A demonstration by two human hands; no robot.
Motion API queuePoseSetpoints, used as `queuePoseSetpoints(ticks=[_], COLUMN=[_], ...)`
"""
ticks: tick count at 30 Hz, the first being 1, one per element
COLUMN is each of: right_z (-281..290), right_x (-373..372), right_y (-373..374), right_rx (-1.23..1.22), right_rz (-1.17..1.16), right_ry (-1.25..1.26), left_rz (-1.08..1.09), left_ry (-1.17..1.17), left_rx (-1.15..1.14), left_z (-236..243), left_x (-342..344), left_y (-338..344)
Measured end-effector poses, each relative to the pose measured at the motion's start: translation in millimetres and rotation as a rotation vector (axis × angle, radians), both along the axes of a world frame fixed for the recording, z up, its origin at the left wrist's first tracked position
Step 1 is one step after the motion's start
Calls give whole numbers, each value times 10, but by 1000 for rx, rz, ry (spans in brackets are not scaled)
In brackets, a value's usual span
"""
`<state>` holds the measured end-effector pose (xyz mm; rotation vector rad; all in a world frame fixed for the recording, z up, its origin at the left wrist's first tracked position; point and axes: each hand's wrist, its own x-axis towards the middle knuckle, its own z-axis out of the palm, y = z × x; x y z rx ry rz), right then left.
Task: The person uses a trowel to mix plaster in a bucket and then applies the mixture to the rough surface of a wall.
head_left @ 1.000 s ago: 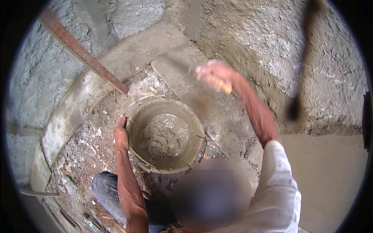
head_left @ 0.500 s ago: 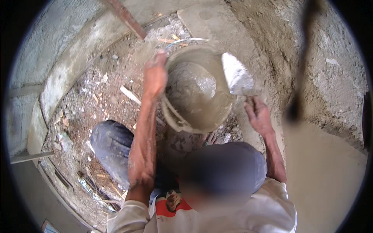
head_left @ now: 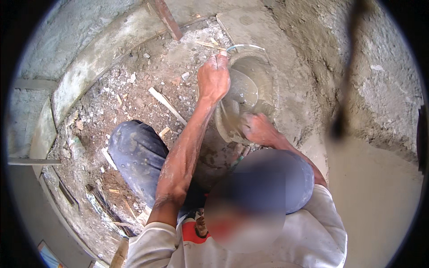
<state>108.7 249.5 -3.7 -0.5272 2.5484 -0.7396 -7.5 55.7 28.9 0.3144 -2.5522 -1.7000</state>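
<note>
A mortar-caked bucket (head_left: pixel 267 80) stands tilted between my knees, with wet grey mortar (head_left: pixel 243 87) inside it. My left hand (head_left: pixel 213 78) is closed at its left rim, beside one end of the thin pale wire handle (head_left: pixel 246 45); whether the fingers grip rim or handle cannot be made out. Over the near part of the bucket, my right hand (head_left: pixel 259 128) is wrapped round the handle of a trowel. Only a smeared bit of the trowel's blade (head_left: pixel 232 112) shows down in the bucket, coated with mortar.
Rubble and wood scraps (head_left: pixel 166 103) cover the ground on the left. A reddish post (head_left: pixel 169 20) stands beyond, near a low concrete curb (head_left: pixel 89 73). To the right rises a rough mortar-covered wall (head_left: pixel 380 85), above a smooth grey surface (head_left: pixel 371 196). A dark blurred strand hangs close by.
The trowel has gone from beyond the bucket's right rim down into the bucket, my right hand moving left with it. My left hand and the bucket appear farther right, the bucket tilted more.
</note>
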Motion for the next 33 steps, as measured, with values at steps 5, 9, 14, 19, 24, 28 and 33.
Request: queuePoseSetpoints(ticks=[5, 9, 14, 19, 24, 28, 33], right_z=[239, 408, 1021, 1727, 1651, 1269, 1195], right_x=[161, -29, -628, -1412, -2834, -2488, -805], right_y=[206, 336, 168, 120, 1276, 2223, 1987], right_rx=[-66, -20, -210, -485, -621, -898, -690], right_rz=[-121, -103, -25, -103, -612, -1085, -1043], right_ry=[29, 173, 91, -616, -348, 295, -80], left_rz=[22, 26, 145, 72, 117, 191, 96], left_ry=[-207, -48, -299, -198, -265, -325, -231], left_rx=[135, 149, 495, 262, 320, 224, 9], left_z=[-91, -449, -1042, -1457, -865, -650, -563], left_x=[-138, -366, -508, -413, -509, -434, -432], left_y=[-209, -576, -1068, -1413, -1038, -945, -879])
